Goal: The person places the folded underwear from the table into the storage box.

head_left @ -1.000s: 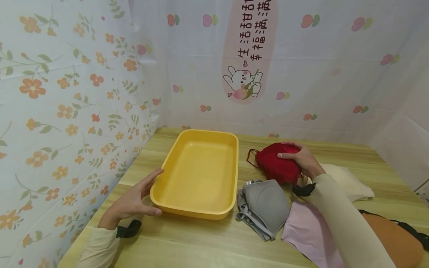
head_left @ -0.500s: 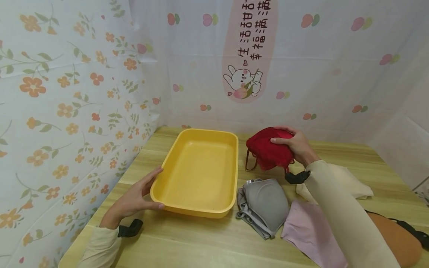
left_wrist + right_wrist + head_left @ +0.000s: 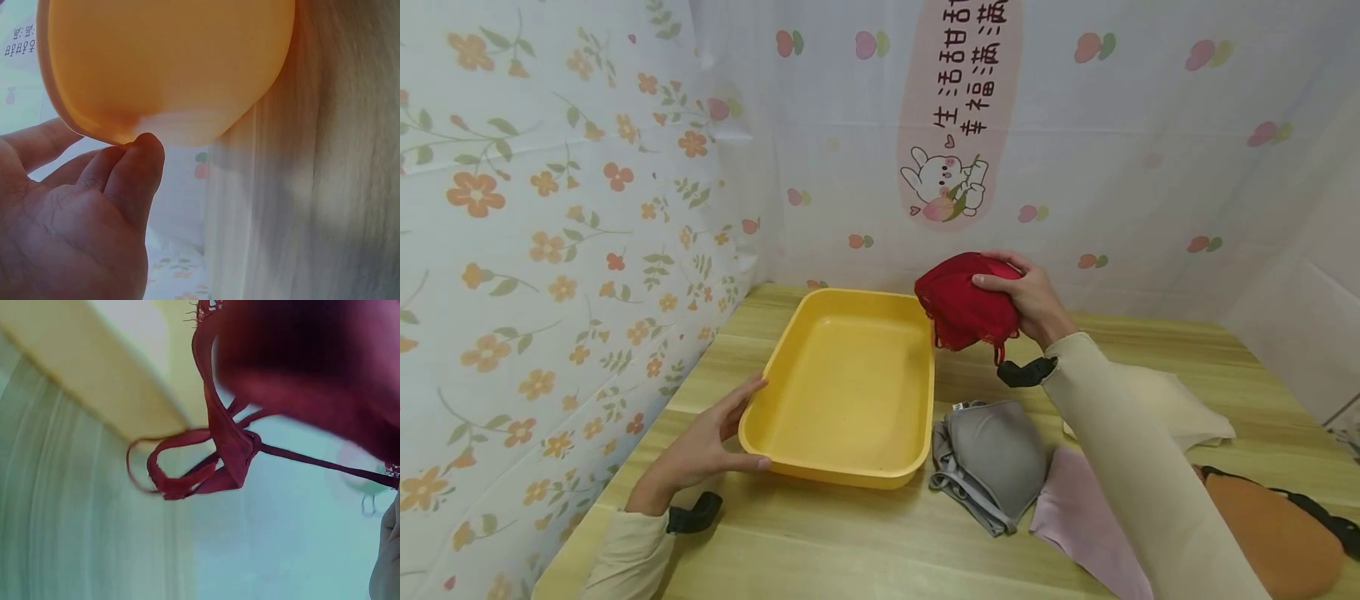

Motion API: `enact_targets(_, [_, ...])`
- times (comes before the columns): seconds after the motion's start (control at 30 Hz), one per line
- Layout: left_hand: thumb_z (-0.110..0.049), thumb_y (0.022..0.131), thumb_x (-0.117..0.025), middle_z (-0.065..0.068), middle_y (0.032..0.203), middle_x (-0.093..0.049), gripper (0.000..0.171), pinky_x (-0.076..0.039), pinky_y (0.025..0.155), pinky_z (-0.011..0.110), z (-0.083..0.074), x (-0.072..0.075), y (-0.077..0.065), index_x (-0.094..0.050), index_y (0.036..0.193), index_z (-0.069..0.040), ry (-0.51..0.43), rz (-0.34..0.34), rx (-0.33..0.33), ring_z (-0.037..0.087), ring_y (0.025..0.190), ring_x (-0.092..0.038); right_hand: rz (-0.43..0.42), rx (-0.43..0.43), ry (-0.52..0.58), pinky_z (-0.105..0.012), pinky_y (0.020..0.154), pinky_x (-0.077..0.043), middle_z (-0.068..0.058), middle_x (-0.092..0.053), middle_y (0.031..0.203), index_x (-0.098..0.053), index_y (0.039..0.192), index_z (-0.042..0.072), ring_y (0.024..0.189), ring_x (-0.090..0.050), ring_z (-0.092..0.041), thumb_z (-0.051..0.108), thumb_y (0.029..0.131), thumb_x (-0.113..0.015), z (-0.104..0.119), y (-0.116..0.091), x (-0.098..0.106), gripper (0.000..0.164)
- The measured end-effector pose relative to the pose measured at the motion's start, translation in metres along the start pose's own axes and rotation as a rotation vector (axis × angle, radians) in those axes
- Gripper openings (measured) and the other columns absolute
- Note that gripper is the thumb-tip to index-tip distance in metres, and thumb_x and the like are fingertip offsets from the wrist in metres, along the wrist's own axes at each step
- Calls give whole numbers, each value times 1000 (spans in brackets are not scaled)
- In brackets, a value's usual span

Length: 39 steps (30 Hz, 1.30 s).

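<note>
A red bra (image 3: 966,302) with lace edging hangs folded from my right hand (image 3: 1026,296), whose thumb lies on the front of the cloth. It is above the table, and its left edge overlaps the far right corner of a yellow plastic tray (image 3: 842,477). Knotted red straps (image 3: 231,453) dangle below it in the right wrist view. My left hand (image 3: 696,450) holds the tray's near left corner, thumb along the front wall and fingers at the left side. The left wrist view shows that thumb (image 3: 140,169) right at the tray's rim.
A folded grey bra (image 3: 996,458) lies right of the tray. Beyond it are a lilac garment (image 3: 1086,517), a cream garment (image 3: 1172,404) and an orange-brown bra (image 3: 1273,533) with black straps, partly behind my right sleeve. Printed cloth walls (image 3: 835,167) enclose the wooden table (image 3: 820,542).
My right hand has lifted the red bra off the table and carried it left to the tray's far right corner. The left hand and tray have hardly moved.
</note>
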<state>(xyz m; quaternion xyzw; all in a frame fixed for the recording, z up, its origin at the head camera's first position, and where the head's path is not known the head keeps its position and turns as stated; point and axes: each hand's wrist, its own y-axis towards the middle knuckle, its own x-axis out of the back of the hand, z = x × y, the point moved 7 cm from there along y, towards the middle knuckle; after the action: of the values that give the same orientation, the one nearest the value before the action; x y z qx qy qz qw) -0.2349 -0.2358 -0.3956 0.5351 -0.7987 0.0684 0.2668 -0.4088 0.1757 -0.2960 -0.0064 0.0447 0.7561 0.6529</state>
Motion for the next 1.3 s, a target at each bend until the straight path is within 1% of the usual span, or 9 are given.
enact_targets(0.2, [-14, 79, -86, 28, 167, -6, 103, -34, 101, 2, -3, -1, -1, -21, 157, 5, -11, -5, -12, 53, 149, -18, 30, 28, 41, -28, 70, -63, -4, -58, 121, -59, 134, 15, 86, -73, -13, 11, 88, -77, 11, 6, -28, 50])
enact_targets(0.37, [-12, 79, -85, 32, 166, -6, 100, -35, 101, 3, -6, -4, 1, -24, 156, 7, -1, -9, -48, 57, 147, -19, 62, 38, 84, -29, 71, -63, -4, -59, 120, -61, 131, 15, 86, -73, -14, 8, 87, -77, 16, 9, -47, 47])
enact_targets(0.47, [-10, 80, -85, 32, 166, -6, 98, -36, 101, 4, -5, -5, 1, -24, 155, 7, -10, -9, -52, 58, 147, -18, 71, 38, 80, -29, 71, -63, -5, -58, 122, -61, 131, 16, 88, -72, -15, 9, 88, -77, 16, 11, -59, 46])
enact_targets(0.53, [-11, 79, -85, 30, 166, -6, 99, -36, 101, 4, -5, -4, 1, -25, 156, 6, -16, -15, -44, 57, 147, -18, 59, 32, 64, -29, 71, -63, -5, -57, 124, -61, 130, 17, 89, -72, -16, 11, 88, -77, 14, 14, -68, 46])
enact_targets(0.73, [-12, 79, -86, 28, 167, -7, 100, -37, 101, 4, -3, -4, -1, -24, 156, 6, -19, -29, -28, 56, 147, -19, 20, -11, 58, -33, 70, -63, -8, -57, 129, -62, 129, 18, 88, -73, -19, 15, 87, -80, -5, 23, -92, 46])
enact_targets(0.9, [-12, 79, -86, 27, 168, -6, 101, -36, 102, 3, -1, -5, -1, -23, 156, 7, -28, -24, -16, 54, 149, -18, -14, -80, 52, -33, 71, -63, -8, -58, 128, -64, 125, 17, 83, -73, -17, 17, 84, -83, -28, 28, -111, 45])
enact_targets(1.07, [-12, 78, -86, 25, 168, -6, 101, -38, 102, 5, -1, -6, -1, -24, 156, 6, -32, -32, -16, 52, 149, -22, -34, -123, 61, -32, 73, -63, -10, -58, 130, -63, 124, 15, 83, -73, -16, 20, 82, -85, -45, 30, -130, 48])
enact_targets(1.2, [-13, 78, -86, 25, 168, -7, 101, -37, 102, 5, 0, -6, 0, -25, 156, 5, -25, -31, -17, 53, 148, -23, -47, -166, 72, -33, 76, -63, -11, -58, 132, -63, 125, 13, 89, -71, -18, 19, 82, -84, -61, 30, -141, 49])
enact_targets(1.3, [-13, 79, -86, 24, 169, -7, 100, -37, 102, 5, 0, -7, 1, -25, 156, 5, -30, -29, -8, 52, 149, -23, -62, -211, 93, -37, 83, -62, -11, -58, 135, -61, 128, 13, 99, -70, -22, 19, 82, -84, -75, 28, -149, 51])
